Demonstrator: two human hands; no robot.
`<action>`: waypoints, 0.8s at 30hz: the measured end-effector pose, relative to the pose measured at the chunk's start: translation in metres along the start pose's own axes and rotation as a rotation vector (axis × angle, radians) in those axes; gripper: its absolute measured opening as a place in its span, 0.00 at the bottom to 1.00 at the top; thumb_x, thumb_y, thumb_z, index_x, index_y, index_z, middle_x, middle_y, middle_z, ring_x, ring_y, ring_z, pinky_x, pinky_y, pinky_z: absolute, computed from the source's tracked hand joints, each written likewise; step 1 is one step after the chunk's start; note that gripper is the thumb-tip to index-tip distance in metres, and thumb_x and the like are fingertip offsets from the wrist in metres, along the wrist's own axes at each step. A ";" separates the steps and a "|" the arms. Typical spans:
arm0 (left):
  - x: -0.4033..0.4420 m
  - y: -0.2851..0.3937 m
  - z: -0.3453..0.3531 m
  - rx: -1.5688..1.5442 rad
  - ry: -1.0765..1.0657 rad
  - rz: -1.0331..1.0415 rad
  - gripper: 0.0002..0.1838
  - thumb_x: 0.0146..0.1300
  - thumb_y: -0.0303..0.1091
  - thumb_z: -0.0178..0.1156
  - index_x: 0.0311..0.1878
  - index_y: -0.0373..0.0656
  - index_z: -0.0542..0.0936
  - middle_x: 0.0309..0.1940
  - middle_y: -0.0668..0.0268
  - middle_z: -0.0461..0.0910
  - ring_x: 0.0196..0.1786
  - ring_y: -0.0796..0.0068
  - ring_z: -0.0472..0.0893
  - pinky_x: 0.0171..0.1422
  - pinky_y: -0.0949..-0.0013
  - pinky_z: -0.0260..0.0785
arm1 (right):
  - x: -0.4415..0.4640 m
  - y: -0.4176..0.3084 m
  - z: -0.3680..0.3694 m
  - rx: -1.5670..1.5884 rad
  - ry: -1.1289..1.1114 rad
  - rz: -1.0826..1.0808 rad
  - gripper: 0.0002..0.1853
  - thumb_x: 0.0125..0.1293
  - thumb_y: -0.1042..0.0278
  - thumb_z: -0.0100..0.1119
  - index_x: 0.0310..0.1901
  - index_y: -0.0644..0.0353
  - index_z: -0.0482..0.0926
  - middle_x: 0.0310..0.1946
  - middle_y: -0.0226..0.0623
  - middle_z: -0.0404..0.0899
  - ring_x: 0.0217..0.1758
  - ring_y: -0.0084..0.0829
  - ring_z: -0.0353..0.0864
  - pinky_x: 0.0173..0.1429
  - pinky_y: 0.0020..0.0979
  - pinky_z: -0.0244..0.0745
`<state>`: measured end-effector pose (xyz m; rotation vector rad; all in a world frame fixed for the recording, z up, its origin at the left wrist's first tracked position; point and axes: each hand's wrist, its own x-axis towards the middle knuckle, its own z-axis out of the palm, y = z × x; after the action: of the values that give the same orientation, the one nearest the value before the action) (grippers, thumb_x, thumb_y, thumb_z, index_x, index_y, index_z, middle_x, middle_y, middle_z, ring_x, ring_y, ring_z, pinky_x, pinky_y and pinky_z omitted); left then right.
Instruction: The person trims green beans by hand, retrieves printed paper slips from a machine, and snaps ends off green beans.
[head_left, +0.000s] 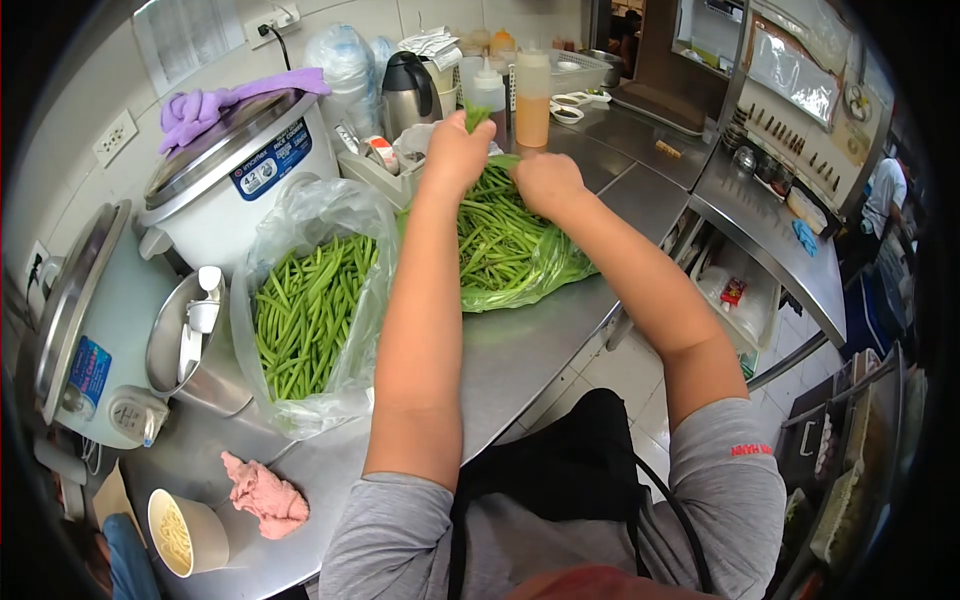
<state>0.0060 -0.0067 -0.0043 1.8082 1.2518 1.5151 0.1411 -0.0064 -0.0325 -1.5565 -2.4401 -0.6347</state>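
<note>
A green translucent plastic bag [530, 285] full of green beans [490, 240] lies on the steel counter in front of me. My left hand [458, 155] is closed above the far left part of this bag, and a green tuft, which looks like bunched bag plastic, sticks up out of the fist. On the far right side of the bag my right hand [548, 183] is closed, with its fingertips partly hidden at the bag's edge. Left of my left forearm stands an open clear plastic bag [270, 225], also filled with green beans.
Two rice cookers [215, 150] stand at the left, one under a purple cloth [195, 115]. Nearby are a steel container [170, 345], a pink cloth [262, 495] and a paper cup [190, 530]. Squeeze bottles [532, 95] and a thermos [408, 90] line the back. A person [885, 195] is far right.
</note>
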 end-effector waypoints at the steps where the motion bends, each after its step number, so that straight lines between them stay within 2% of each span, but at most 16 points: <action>1: 0.002 -0.007 0.002 0.201 0.021 0.118 0.13 0.51 0.35 0.55 0.35 0.35 0.73 0.24 0.62 0.75 0.27 0.74 0.73 0.34 0.71 0.64 | 0.001 0.001 -0.003 0.029 0.061 -0.006 0.07 0.48 0.72 0.48 0.28 0.58 0.77 0.31 0.37 0.75 0.34 0.35 0.77 0.33 0.34 0.72; 5: 0.007 -0.024 0.002 0.431 -0.284 -0.012 0.17 0.46 0.35 0.59 0.38 0.35 0.74 0.28 0.57 0.77 0.31 0.70 0.74 0.39 0.67 0.64 | 0.009 0.008 -0.028 0.126 0.242 -0.017 0.06 0.48 0.73 0.48 0.26 0.58 0.76 0.29 0.38 0.74 0.33 0.37 0.76 0.33 0.35 0.72; 8: 0.004 -0.021 0.004 0.416 -0.167 0.046 0.14 0.47 0.34 0.59 0.35 0.35 0.74 0.22 0.63 0.75 0.24 0.75 0.72 0.30 0.71 0.64 | 0.011 0.013 -0.044 0.296 0.383 -0.020 0.05 0.48 0.71 0.51 0.26 0.59 0.75 0.27 0.38 0.73 0.31 0.36 0.76 0.31 0.33 0.71; 10: 0.000 -0.005 0.001 0.025 -0.193 -0.073 0.11 0.49 0.34 0.58 0.32 0.36 0.74 0.18 0.68 0.71 0.19 0.80 0.67 0.24 0.76 0.59 | 0.015 0.016 -0.045 0.526 0.564 -0.029 0.05 0.49 0.70 0.52 0.26 0.61 0.74 0.24 0.35 0.73 0.29 0.32 0.76 0.30 0.30 0.70; 11: -0.002 0.004 0.000 -0.170 -0.204 -0.132 0.09 0.50 0.33 0.57 0.31 0.37 0.74 0.16 0.70 0.69 0.17 0.82 0.65 0.21 0.78 0.57 | 0.015 0.016 -0.047 0.786 0.523 0.048 0.05 0.50 0.70 0.52 0.26 0.62 0.74 0.23 0.33 0.73 0.28 0.29 0.75 0.30 0.28 0.69; 13: -0.007 0.020 -0.003 -0.291 -0.177 -0.089 0.08 0.52 0.33 0.56 0.30 0.39 0.73 0.15 0.73 0.66 0.15 0.86 0.62 0.18 0.81 0.52 | 0.008 0.008 -0.064 1.306 0.415 0.206 0.06 0.52 0.69 0.52 0.27 0.63 0.73 0.21 0.30 0.72 0.25 0.24 0.73 0.29 0.23 0.68; 14: -0.009 0.023 -0.003 -0.349 -0.164 -0.071 0.07 0.52 0.33 0.56 0.29 0.39 0.73 0.14 0.75 0.64 0.14 0.88 0.60 0.16 0.82 0.49 | 0.010 0.009 -0.060 1.495 0.439 0.223 0.07 0.53 0.68 0.51 0.28 0.63 0.73 0.21 0.28 0.72 0.25 0.22 0.72 0.30 0.21 0.67; 16: -0.003 0.017 0.001 -0.278 -0.048 0.020 0.07 0.53 0.33 0.55 0.29 0.39 0.72 0.14 0.74 0.65 0.13 0.87 0.61 0.16 0.82 0.50 | 0.017 0.011 -0.046 1.875 0.479 0.254 0.07 0.55 0.68 0.50 0.29 0.63 0.73 0.22 0.26 0.71 0.24 0.18 0.69 0.30 0.17 0.65; 17: -0.001 0.013 0.001 -0.244 0.012 0.065 0.07 0.53 0.33 0.55 0.29 0.39 0.72 0.14 0.74 0.65 0.13 0.87 0.61 0.16 0.81 0.51 | 0.017 0.013 -0.041 1.856 0.401 0.262 0.07 0.55 0.68 0.50 0.30 0.63 0.73 0.23 0.27 0.71 0.23 0.18 0.68 0.30 0.17 0.65; 19: -0.002 0.013 -0.006 -0.375 0.070 0.003 0.07 0.52 0.33 0.55 0.29 0.40 0.72 0.14 0.74 0.65 0.13 0.87 0.62 0.16 0.81 0.52 | 0.014 0.016 -0.032 1.812 0.250 0.279 0.08 0.56 0.67 0.49 0.32 0.63 0.72 0.25 0.28 0.72 0.23 0.19 0.68 0.29 0.18 0.64; 22: 0.001 0.013 -0.016 -0.427 0.164 -0.018 0.07 0.52 0.33 0.56 0.28 0.40 0.71 0.15 0.73 0.66 0.14 0.86 0.63 0.16 0.81 0.54 | 0.007 0.000 -0.017 1.581 0.095 0.162 0.09 0.56 0.66 0.49 0.31 0.63 0.72 0.23 0.27 0.71 0.22 0.19 0.66 0.29 0.20 0.64; 24: -0.001 0.014 -0.018 -0.455 0.190 -0.011 0.07 0.51 0.32 0.56 0.28 0.41 0.70 0.15 0.72 0.66 0.15 0.86 0.64 0.16 0.81 0.55 | 0.006 -0.005 -0.016 1.462 0.142 0.099 0.10 0.55 0.64 0.50 0.29 0.63 0.73 0.20 0.28 0.72 0.23 0.20 0.67 0.30 0.23 0.64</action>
<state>-0.0067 -0.0175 0.0114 1.3870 0.8956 1.8225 0.1325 -0.0102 -0.0175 -0.8586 -1.7596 0.8765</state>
